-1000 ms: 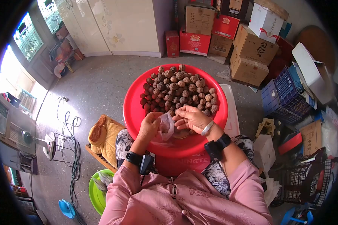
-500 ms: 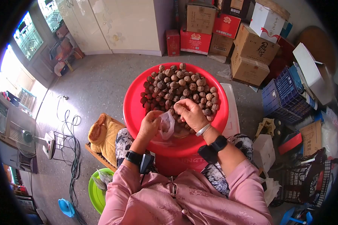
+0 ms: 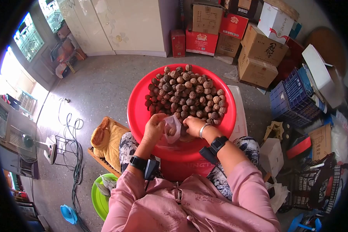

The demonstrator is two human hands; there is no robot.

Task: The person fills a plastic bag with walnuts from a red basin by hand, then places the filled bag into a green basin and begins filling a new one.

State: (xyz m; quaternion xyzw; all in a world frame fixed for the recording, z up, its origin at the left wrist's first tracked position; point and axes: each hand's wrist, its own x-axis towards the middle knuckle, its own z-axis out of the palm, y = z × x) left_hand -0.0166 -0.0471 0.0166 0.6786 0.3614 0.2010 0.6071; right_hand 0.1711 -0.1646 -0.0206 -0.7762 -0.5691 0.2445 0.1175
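Observation:
In the head view, a wide red basin (image 3: 137, 135) holds a heap of brown walnuts (image 3: 189, 92). My left hand (image 3: 154, 125) pinches the rim of a thin, clear-white plastic bag (image 3: 174, 135) over the basin's near side. Brown shapes that look like walnuts show through the bag. My right hand (image 3: 194, 126) is just right of the bag's mouth, at the near edge of the heap. Its fingers are curled downward, and what they hold, if anything, is hidden.
A yellow cushion (image 3: 116, 137) on a low wooden seat and a green basin (image 3: 98, 197) are at my left. Cables (image 3: 76, 154) trail over the floor by a fan (image 3: 36, 144). Cartons (image 3: 263, 50) and a blue crate (image 3: 294, 98) stand to the right.
My right hand has moved down and slightly right, and its fingers have turned downward beside the bag. The bag's mouth looks wider. My left hand has stayed in place.

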